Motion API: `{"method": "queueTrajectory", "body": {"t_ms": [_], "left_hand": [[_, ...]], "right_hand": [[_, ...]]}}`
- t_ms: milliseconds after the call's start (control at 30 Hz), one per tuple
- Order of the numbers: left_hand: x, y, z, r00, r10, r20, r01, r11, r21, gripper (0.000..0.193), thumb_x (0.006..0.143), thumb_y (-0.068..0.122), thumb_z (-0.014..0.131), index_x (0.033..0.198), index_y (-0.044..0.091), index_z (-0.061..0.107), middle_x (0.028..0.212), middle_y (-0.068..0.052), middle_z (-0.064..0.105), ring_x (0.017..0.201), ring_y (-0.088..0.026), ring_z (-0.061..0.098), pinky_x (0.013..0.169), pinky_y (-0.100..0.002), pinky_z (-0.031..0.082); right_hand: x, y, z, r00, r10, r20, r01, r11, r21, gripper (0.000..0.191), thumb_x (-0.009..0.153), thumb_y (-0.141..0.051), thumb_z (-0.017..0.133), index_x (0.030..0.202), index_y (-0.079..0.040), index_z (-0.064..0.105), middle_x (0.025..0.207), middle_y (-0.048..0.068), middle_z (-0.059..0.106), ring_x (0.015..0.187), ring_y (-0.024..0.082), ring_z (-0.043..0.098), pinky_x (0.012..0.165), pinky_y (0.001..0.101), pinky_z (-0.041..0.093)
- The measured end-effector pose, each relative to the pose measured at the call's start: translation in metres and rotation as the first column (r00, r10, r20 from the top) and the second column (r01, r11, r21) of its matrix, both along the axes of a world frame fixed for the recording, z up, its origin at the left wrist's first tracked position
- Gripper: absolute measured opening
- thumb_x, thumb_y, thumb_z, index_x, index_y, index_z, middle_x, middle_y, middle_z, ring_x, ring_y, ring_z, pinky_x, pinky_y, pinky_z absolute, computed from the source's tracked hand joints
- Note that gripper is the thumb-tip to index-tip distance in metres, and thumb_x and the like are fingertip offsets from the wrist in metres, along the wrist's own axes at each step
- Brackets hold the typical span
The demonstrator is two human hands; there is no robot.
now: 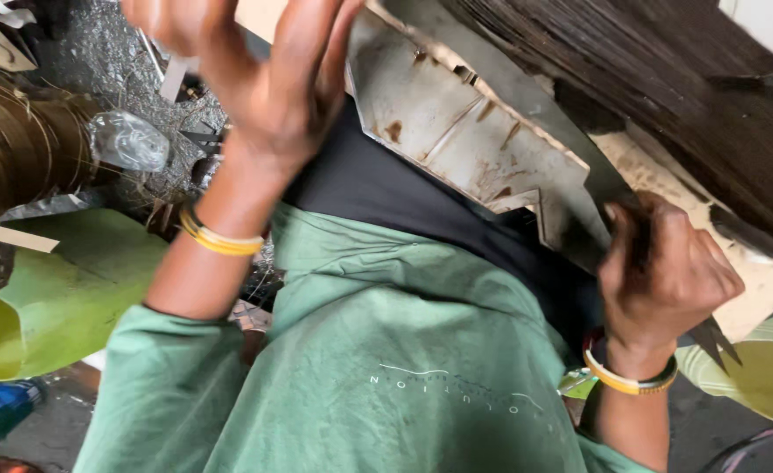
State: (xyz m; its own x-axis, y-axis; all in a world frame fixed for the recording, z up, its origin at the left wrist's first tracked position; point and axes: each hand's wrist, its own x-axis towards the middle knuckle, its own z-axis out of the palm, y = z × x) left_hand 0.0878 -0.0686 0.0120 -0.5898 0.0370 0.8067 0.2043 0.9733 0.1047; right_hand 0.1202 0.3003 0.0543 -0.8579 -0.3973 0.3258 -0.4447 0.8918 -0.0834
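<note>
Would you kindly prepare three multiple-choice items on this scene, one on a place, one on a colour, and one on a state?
1. Where does the right hand grip the metal sheet?
A. at its lower edge
B. at its top corner
C. nowhere, it hangs free

2. What colour is the shirt?
A. red
B. green
C. white

3. How is the left hand?
A. clenched round a hammer
B. flat on the floor
C. raised with fingers spread, holding nothing visible

Answers:
1 A, the fingers close on the sheet's lower edge beside the dark bristle bundle.
2 B, the cloth is plainly green.
3 C, the fingers are apart, with nothing seen in them.
</note>
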Motion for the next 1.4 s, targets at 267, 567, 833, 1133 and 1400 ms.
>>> {"method": "queueTrajectory", "body": {"t_ms": [267,567,833,1133,1400], "left_hand": [[0.01,0.086,-0.041,0.91,-0.191,0.369,-0.057,0.823,0.565,0.068,0.108,0.022,0.083,0.156,0.022,0.035,0.153,-0.016,0.027,0.138,-0.034,0.046,0.113,-0.041,0.046],[0.003,0.088,-0.049,0.893,-0.202,0.403,-0.077,0.813,0.578,0.068,0.104,0.016,0.073,0.158,0.017,0.031,0.155,-0.021,0.024,0.147,-0.037,0.044,0.11,-0.042,0.054],[0.006,0.076,-0.061,0.884,-0.146,0.445,-0.117,0.851,0.512,0.051,0.109,0.007,0.068,0.152,0.014,0.043,0.148,-0.017,0.041,0.123,-0.039,0.063,0.089,-0.042,0.06],[-0.002,0.066,-0.05,0.886,-0.189,0.423,-0.053,0.866,0.498,0.054,0.092,0.001,0.069,0.141,0.015,0.053,0.131,-0.017,0.053,0.106,-0.037,0.066,0.091,-0.046,0.058],[-0.031,0.057,-0.065,0.917,-0.237,0.32,0.089,0.905,0.416,0.025,0.093,0.011,0.074,0.112,0.006,0.059,0.097,-0.017,0.058,0.09,-0.04,0.061,0.077,-0.051,0.05]], "right_hand": [[0.04,0.044,0.013,0.981,-0.165,0.105,0.185,0.955,-0.233,0.015,0.103,-0.006,0.07,0.11,0.005,0.065,0.101,0.015,0.075,0.087,0.025,0.074,0.083,0.0297,0.055],[0.053,0.056,-0.018,0.936,-0.309,0.167,0.347,0.888,-0.302,0.018,0.106,-0.007,0.079,0.105,0.006,0.067,0.088,0.016,0.073,0.072,0.024,0.07,0.072,0.0313,0.052],[0.04,0.052,-0.018,0.968,-0.246,0.051,0.251,0.944,-0.214,0.018,0.106,-0.009,0.081,0.104,0.002,0.067,0.09,0.016,0.072,0.076,0.027,0.07,0.071,0.0343,0.051],[0.039,0.039,-0.025,0.957,-0.236,0.169,0.281,0.895,-0.345,0.014,0.105,-0.007,0.074,0.105,0.004,0.065,0.095,0.016,0.074,0.079,0.025,0.072,0.076,0.0321,0.053],[0.036,0.038,-0.029,0.963,-0.222,0.155,0.258,0.924,-0.281,0.017,0.104,-0.01,0.077,0.106,0.005,0.068,0.093,0.015,0.075,0.076,0.023,0.071,0.073,0.0315,0.052]]}}
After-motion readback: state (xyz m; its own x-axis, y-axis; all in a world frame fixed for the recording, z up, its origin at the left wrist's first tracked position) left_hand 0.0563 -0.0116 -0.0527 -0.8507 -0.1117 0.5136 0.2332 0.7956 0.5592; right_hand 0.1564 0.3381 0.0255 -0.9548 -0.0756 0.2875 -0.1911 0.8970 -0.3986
